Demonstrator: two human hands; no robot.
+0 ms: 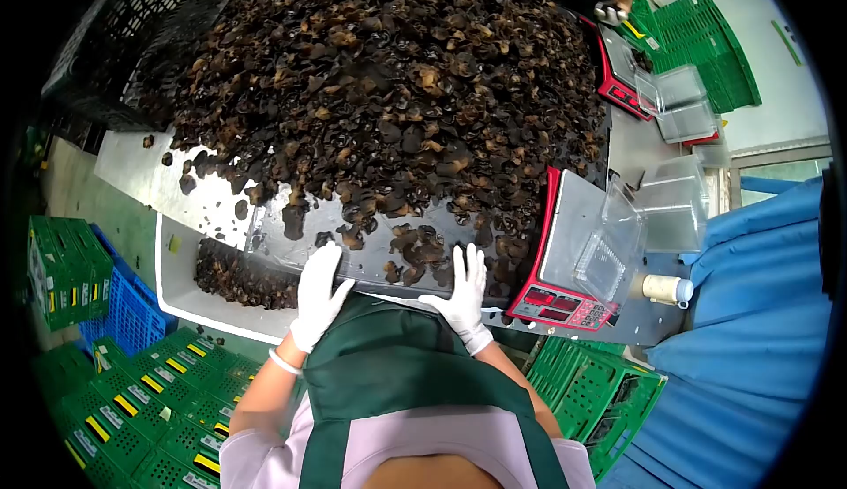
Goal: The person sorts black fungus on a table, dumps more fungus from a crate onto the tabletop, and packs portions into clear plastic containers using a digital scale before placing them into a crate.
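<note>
My left hand (319, 297), in a white glove, rests at the table's near edge with its fingers apart and nothing in it. My right hand (463, 299), also gloved in white, lies spread at the same edge, beside a few loose dark fungus pieces (418, 249). Beyond both hands a large heap of brown-black fungus (388, 83) covers the metal table (291, 242). To the right of my right hand stands a red scale (556, 302) with an open clear plastic box (604, 255) on its plate.
A white bin (176, 291) with fungus is at left, a black crate (97, 57) behind it. Green crates (159, 401) stand low left and right. Clear boxes (672, 207), a bottle (666, 290) and a second scale (622, 74) are at right. A co-worker's gloved hand (610, 13) shows beyond.
</note>
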